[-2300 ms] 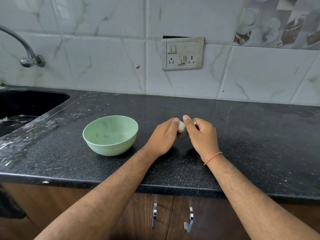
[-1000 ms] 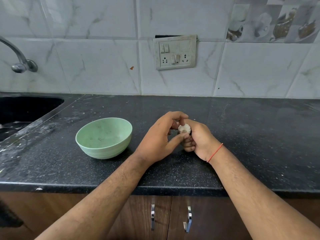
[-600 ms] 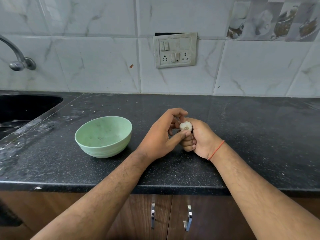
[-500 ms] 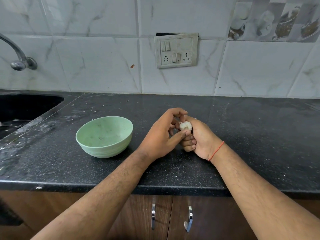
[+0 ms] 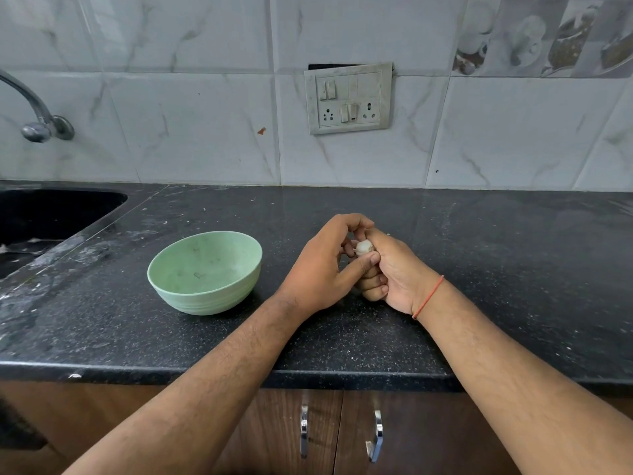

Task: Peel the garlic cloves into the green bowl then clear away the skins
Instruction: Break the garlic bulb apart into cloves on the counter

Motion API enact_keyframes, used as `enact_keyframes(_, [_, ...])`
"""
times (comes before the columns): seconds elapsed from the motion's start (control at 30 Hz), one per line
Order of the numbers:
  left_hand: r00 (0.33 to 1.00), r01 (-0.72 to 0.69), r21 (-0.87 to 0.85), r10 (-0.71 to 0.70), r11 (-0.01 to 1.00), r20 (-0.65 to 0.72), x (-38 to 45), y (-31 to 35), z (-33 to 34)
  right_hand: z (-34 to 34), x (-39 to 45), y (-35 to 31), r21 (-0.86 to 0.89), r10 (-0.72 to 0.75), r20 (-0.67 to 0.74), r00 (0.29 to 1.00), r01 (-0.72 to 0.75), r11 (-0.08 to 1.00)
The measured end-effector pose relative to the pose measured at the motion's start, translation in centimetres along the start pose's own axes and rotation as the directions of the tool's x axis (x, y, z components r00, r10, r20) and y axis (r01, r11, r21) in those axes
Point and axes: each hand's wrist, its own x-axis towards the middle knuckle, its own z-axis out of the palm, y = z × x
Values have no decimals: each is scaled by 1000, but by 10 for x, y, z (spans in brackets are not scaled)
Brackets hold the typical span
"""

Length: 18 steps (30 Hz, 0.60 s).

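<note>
While both the left hand (image 5: pixel 322 265) and right hand (image 5: pixel 390 272) pinch the garlic (image 5: pixel 364 247) (above the counter's middle), loosened skins could miss the green bowl (image 5: pixel 205 272).

desk (image 5: pixel 479 269): black speckled stone, dusty at left
sink (image 5: pixel 51 214): dark basin, far left
tap (image 5: pixel 37 114): chrome, on wall above sink
switch plate (image 5: pixel 347 97): on tiled wall
cabinet handles (image 5: pixel 375 437): two, chrome, below desk edge
</note>
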Motion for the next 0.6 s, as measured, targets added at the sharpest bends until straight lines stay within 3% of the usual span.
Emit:
enact_keyframes(0.33, [994, -65, -34, 67, 997, 86, 7, -1, 9, 2, 2, 3, 35, -19, -88, 996, 22, 999])
enact_keyframes(0.6, [987, 86, 96, -72, 992, -145, 15, 10, 34, 15, 4, 6, 237, -24, -116, 993, 51, 970])
